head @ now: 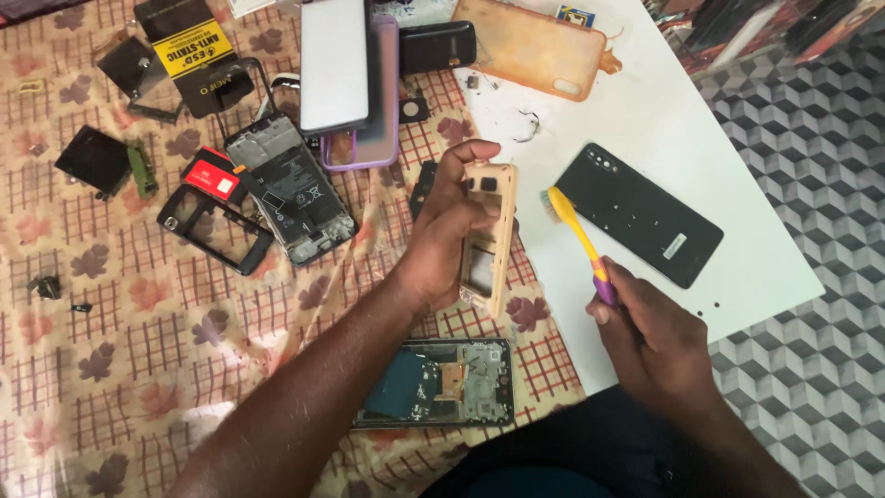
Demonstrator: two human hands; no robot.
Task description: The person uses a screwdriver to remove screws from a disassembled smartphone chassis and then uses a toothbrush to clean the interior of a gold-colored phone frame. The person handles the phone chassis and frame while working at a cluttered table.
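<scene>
My left hand [442, 235] grips a beige phone frame [489, 235] upright above the worktop [645, 120]; my right hand [650, 332] pinches a yellow toothbrush [576, 235], bristles just beside it. Brushing seems underway; next, bristles must meet the frame's recesses.

The single head camera looked steeply down from close above the white board [664, 120], which filled the upper right, checked cloth [138, 350] spreading to its left.

Left hand [442, 231] grips a tan phone frame [489, 235] — right hand [645, 337] holds a toothbrush [579, 240].
</scene>
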